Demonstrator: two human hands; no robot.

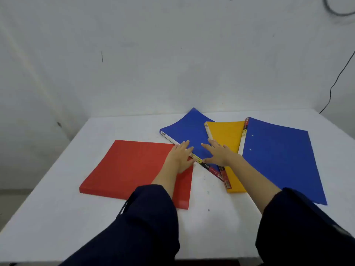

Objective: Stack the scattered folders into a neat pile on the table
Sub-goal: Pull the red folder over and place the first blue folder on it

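Several folders lie scattered on a white table (57,217). A red folder (132,166) lies flat at the left. A blue folder (190,129) lies angled in the middle, its near corner under a yellow folder (228,135). A larger blue folder (282,160) covers the yellow one's right edge. My left hand (179,157) rests flat where the red folder meets the middle blue folder's spine, fingers spread. My right hand (219,152) lies palm down across the middle blue folder's near corner and the yellow folder. Neither hand grips anything.
A white wall (172,54) stands right behind the table's far edge. A black cable (334,85) hangs down the wall at the right. The table's left edge drops off to the floor (11,200).
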